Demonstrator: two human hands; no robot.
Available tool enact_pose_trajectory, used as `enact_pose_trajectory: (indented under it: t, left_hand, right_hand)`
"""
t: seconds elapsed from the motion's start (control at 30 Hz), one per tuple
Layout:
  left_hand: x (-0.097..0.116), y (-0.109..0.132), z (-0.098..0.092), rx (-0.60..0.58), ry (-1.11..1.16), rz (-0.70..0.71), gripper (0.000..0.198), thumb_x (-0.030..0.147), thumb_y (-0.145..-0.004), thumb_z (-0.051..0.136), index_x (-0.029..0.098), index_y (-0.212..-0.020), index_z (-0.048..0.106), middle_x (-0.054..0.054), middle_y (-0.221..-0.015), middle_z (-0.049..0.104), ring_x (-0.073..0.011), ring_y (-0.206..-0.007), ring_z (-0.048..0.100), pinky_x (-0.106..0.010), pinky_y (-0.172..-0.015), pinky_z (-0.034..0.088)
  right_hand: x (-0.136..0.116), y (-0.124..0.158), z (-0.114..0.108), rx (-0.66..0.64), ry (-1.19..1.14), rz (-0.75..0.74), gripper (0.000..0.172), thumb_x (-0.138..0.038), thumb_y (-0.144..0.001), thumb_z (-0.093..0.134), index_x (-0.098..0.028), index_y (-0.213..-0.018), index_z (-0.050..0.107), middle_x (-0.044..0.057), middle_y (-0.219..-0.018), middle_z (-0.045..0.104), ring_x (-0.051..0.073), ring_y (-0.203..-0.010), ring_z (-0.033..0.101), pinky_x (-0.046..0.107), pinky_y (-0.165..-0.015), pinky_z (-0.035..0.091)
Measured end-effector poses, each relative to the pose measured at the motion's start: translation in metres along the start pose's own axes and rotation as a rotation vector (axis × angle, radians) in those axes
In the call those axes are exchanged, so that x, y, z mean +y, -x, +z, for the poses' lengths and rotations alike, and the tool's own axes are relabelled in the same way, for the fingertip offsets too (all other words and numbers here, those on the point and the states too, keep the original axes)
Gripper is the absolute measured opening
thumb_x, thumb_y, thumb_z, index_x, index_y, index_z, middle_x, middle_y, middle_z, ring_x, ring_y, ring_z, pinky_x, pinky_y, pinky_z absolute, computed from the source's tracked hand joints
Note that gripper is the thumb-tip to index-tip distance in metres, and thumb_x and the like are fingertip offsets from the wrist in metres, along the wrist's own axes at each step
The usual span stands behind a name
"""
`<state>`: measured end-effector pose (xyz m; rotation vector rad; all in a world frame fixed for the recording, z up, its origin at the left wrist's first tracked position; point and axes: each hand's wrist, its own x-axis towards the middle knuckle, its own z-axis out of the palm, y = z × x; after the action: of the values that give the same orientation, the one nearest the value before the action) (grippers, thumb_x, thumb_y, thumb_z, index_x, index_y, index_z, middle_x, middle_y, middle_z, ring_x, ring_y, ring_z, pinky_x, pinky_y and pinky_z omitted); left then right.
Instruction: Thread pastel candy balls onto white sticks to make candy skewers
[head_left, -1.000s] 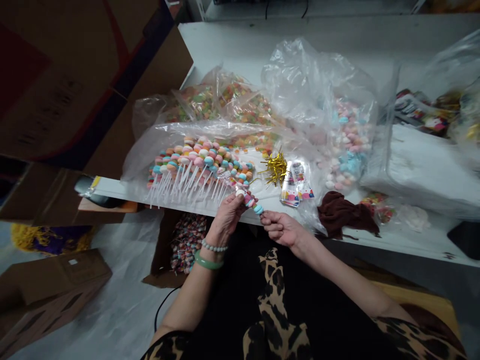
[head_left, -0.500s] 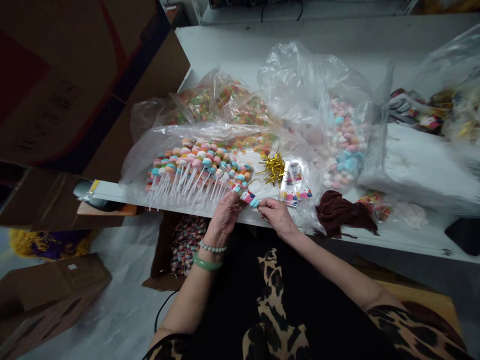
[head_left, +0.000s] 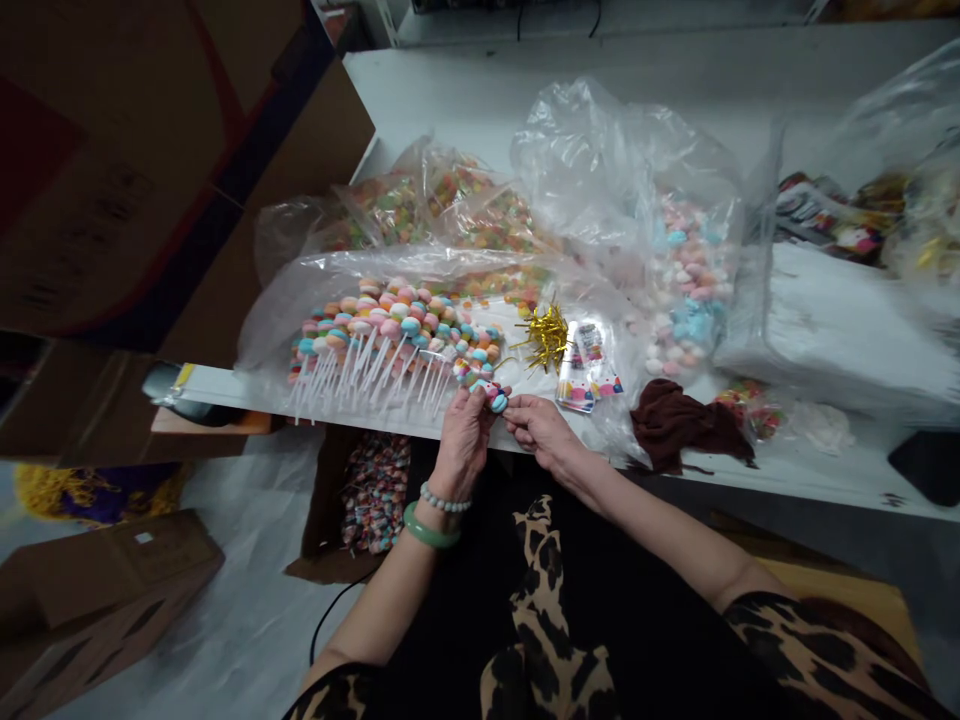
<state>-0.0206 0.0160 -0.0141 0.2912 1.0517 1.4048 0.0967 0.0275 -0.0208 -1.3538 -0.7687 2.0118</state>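
Between my two hands, at the table's front edge, is a small candy skewer (head_left: 495, 398) with pastel pieces and a printed patch. My left hand (head_left: 463, 432) is closed around its left part, hiding some of it. The fingertips of my right hand (head_left: 536, 425) pinch at its right end; what exactly they grip is too small to make out. Just left and behind lies a pile of candy skewers (head_left: 397, 320) with white sticks pointing toward me. Gold twist ties (head_left: 546, 335) and printed labels (head_left: 589, 370) lie behind my right hand.
Bags of coloured gummies (head_left: 465, 205) and pastel marshmallows (head_left: 690, 290) stand farther back. A brown cloth (head_left: 686, 425) lies at right beside a small candy packet (head_left: 754, 410). A large carton (head_left: 150, 180) looms at left. Below the edge, an open box (head_left: 322, 530) holds wrapped candy.
My left hand has moved right, closer to my right hand. The candy skewer between them has turned, and my right fingers have shifted slightly left.
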Motion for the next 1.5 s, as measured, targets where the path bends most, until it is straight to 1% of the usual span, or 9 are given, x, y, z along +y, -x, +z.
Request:
enact_pose_trajectory:
  t: [0.1,0.17,0.37,0.8,0.93,1.1,1.3,1.4,1.5]
  left_hand:
    - [0.004,-0.003,-0.007,0.036,-0.004,-0.036,0.029,0.032,-0.070,0.080,0.014,-0.087,0.066,-0.004,-0.081,0.070,-0.0123,-0.071,0.065,-0.025,-0.071,0.052]
    - [0.007,-0.005,-0.010,0.048,-0.002,-0.042,0.028,0.031,-0.069,0.080,0.014,-0.087,0.066,-0.004,-0.082,0.070,-0.0120,-0.071,0.064,-0.024,-0.069,0.051]
    - [0.012,-0.002,-0.003,0.031,-0.019,-0.026,0.029,0.029,-0.066,0.082,0.014,-0.086,0.068,-0.002,-0.080,0.070,-0.0111,-0.070,0.064,-0.024,-0.069,0.051]
    - [0.005,0.002,0.000,0.005,-0.186,0.126,0.025,0.037,-0.074,0.076,0.014,-0.078,0.068,-0.003,-0.073,0.069,-0.0113,-0.067,0.061,-0.024,-0.071,0.048]
    - [-0.001,0.001,-0.001,-0.006,-0.193,0.113,0.028,0.041,-0.074,0.075,0.014,-0.072,0.066,-0.001,-0.070,0.066,-0.0096,-0.064,0.058,-0.022,-0.065,0.046]
    - [0.002,-0.005,-0.002,0.014,-0.075,0.057,0.031,0.044,-0.072,0.077,0.015,-0.078,0.067,-0.003,-0.079,0.069,-0.0116,-0.071,0.063,-0.023,-0.068,0.050]
    - [-0.005,0.000,0.004,0.024,-0.112,0.075,0.029,0.040,-0.071,0.078,0.014,-0.082,0.069,-0.002,-0.078,0.068,-0.0113,-0.072,0.062,-0.024,-0.072,0.050]
    - [-0.009,0.005,0.004,-0.008,-0.112,0.018,0.032,0.043,-0.071,0.077,0.013,-0.082,0.069,-0.002,-0.074,0.067,-0.0105,-0.069,0.061,-0.023,-0.070,0.049]
    - [0.004,0.001,-0.002,-0.046,-0.084,-0.081,0.034,0.043,-0.073,0.076,0.014,-0.090,0.069,-0.004,-0.083,0.069,-0.0133,-0.074,0.064,-0.026,-0.074,0.051]
  right_hand:
    - [0.004,-0.006,-0.007,0.135,0.293,-0.269,0.007,-0.025,-0.065,0.057,-0.018,-0.062,0.059,-0.005,-0.051,0.051,0.008,-0.049,0.042,0.020,-0.049,0.030]
    - [0.003,-0.005,-0.010,0.096,0.396,-0.350,0.010,-0.027,-0.067,0.058,-0.019,-0.064,0.061,-0.004,-0.054,0.054,0.010,-0.056,0.047,0.022,-0.056,0.035]
    - [-0.005,-0.003,-0.011,0.095,0.492,-0.304,0.035,-0.050,-0.076,0.056,-0.019,-0.060,0.057,-0.004,-0.049,0.050,0.010,-0.051,0.043,0.024,-0.053,0.031]
    - [-0.007,-0.012,-0.005,0.033,0.247,-0.076,0.023,-0.036,-0.067,0.059,-0.018,-0.053,0.056,-0.006,-0.037,0.043,0.006,-0.037,0.030,0.022,-0.041,0.019]
    - [-0.008,-0.005,0.001,0.048,0.083,-0.123,0.028,-0.044,-0.069,0.061,-0.018,-0.060,0.054,-0.007,-0.044,0.044,0.005,-0.039,0.029,0.020,-0.040,0.017]
    - [-0.006,0.006,-0.003,-0.134,0.125,-0.192,0.019,-0.038,-0.072,0.059,-0.019,-0.075,0.059,-0.005,-0.058,0.052,0.007,-0.044,0.038,0.020,-0.043,0.027]
    - [0.003,-0.003,-0.001,0.178,0.470,-0.472,0.017,-0.035,-0.079,0.054,-0.021,-0.073,0.063,-0.002,-0.069,0.060,0.014,-0.066,0.052,0.024,-0.065,0.040]
    - [0.003,-0.009,0.005,0.194,0.445,-0.527,0.018,-0.036,-0.081,0.052,-0.022,-0.075,0.062,-0.001,-0.074,0.062,0.015,-0.071,0.055,0.026,-0.071,0.042]
    - [-0.001,-0.006,0.006,0.134,0.349,-0.493,0.018,-0.036,-0.080,0.054,-0.021,-0.076,0.062,-0.003,-0.065,0.056,0.013,-0.062,0.049,0.024,-0.064,0.040]
